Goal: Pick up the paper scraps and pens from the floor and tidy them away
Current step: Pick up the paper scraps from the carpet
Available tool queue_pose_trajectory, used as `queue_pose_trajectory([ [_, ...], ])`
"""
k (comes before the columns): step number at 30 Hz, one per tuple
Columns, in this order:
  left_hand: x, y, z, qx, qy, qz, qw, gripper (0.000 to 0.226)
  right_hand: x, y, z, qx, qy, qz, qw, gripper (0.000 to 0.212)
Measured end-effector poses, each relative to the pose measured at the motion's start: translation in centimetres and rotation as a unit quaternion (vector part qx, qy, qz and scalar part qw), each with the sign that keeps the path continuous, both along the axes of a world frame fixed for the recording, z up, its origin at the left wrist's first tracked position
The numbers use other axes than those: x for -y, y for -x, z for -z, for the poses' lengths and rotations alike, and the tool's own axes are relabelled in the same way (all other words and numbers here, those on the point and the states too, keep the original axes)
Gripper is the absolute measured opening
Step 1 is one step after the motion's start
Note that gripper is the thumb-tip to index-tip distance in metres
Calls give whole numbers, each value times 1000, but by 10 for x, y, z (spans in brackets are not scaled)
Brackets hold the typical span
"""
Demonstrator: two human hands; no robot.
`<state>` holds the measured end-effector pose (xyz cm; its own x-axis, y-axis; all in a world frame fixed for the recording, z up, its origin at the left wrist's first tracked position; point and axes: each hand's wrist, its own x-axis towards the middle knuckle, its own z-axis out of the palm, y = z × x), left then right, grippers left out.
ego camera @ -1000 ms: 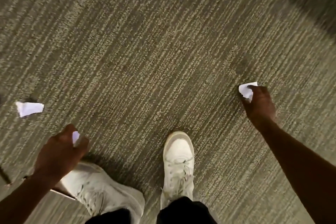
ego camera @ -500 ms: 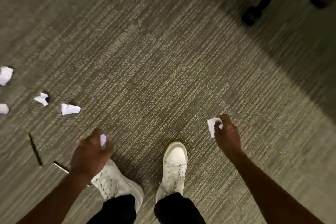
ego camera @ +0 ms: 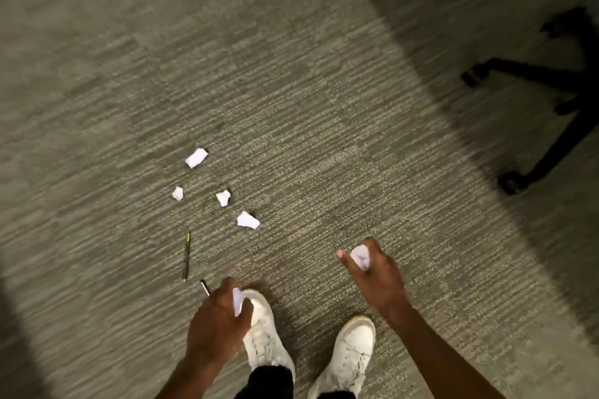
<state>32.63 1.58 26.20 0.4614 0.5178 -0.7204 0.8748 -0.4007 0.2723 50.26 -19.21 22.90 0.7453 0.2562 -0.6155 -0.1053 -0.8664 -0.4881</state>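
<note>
A view looking straight down at a grey striped carpet, where a person stands in white sneakers. The left shoe serves as the landmark here; the right shoe stands beside it, a little apart.

The left hand hangs just over the toe of the left shoe, curled closed around a white paper scrap that pokes out between thumb and fingers. The right hand is held up and to the right of the left shoe, above the right shoe's toe, its fingers wrapped around a crumpled paper ball. The two hands are well apart from each other.

On the floor ahead and to the left of the left shoe lie four loose scraps of white paper. The nearest scrap lies closest to the shoe; a small scrap is just beyond it; another small scrap lies further left; the farthest scrap is beyond them all.

A thin dark pen lies on the carpet to the left of the shoe, pointing away from the person. The tip of a second pen shows just beside the left hand, the rest hidden behind it.

Far to the upper right of the shoe, a black office chair base with wheels stands in shadow.
</note>
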Motion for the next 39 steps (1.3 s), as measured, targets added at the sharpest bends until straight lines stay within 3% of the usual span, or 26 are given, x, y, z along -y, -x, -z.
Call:
queue_pose_trajectory([
  [7, -69, -11, -30, 70, -17, -55, 996, 39, -89, -16, -39, 16, -30, -84, 996, 29],
  [13, -111, -25, -24, 118, 13, -93, 989, 16, -142, -29, -27, 4, -32, -136, 990, 28],
  [22, -150, -25, -4, 60, 6, -107, 992, 19, -185, -46, 28, -80, 13, -154, 985, 22],
  [35, -199, -47, 126, 71, -7, -186, 980, 17, -253, -19, 160, -107, 51, -248, 962, 46],
  [39, -213, -32, 184, 37, -31, -147, 988, 23, -272, 6, 212, -91, 85, -283, 951, 47],
])
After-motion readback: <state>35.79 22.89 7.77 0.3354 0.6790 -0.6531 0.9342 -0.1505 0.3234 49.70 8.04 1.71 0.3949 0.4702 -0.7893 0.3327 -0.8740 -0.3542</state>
